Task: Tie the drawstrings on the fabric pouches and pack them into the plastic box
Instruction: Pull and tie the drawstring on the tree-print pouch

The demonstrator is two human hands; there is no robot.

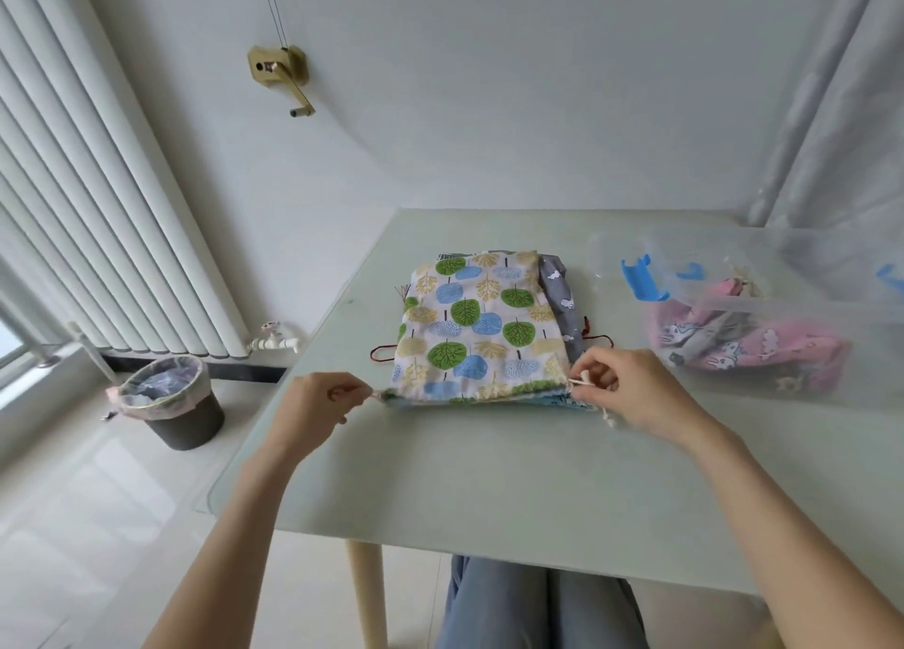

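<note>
A white pouch printed with green, blue and yellow trees lies flat on the table, its opening toward me. My left hand pinches the cream drawstring at the pouch's near left corner. My right hand pinches the cream drawstring at the near right corner. A grey pouch peeks out from under it on the right, with a dark red cord showing. The clear plastic box with blue clips stands at the right and holds a pink pouch.
The pale green table reaches from the wall to my lap. A lined waste bin stands on the floor at the left, below a white radiator. A curtain hangs at the far right.
</note>
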